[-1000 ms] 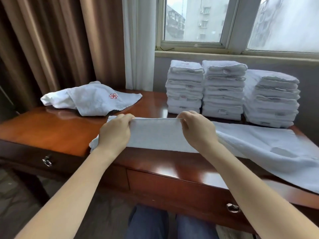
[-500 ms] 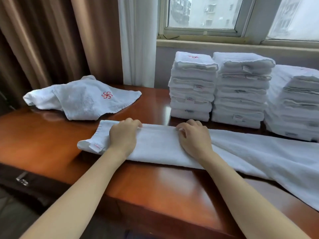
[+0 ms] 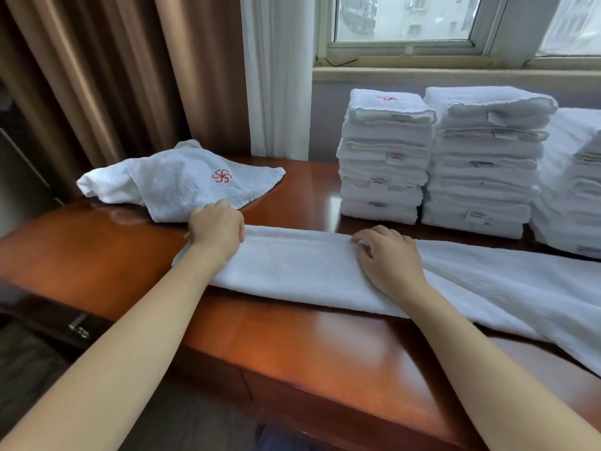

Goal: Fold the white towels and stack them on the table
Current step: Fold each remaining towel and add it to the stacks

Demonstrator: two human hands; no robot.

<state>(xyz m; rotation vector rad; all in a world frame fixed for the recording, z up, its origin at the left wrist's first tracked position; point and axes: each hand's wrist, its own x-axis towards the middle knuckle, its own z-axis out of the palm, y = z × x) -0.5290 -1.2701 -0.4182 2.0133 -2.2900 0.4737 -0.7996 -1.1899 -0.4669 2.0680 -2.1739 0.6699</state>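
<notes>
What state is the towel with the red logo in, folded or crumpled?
Crumpled, not folded: the towel with the red logo lies in an uneven heap on the table, corners askew.

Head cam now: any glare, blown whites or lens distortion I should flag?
Head view: daylight from the window throws glare patches on the glossy table; the towel being folded and the stacks keep texture, not blown; wide-angle bending tilts the curtains and window frame; forearms at the bottom edge look soft.
</notes>
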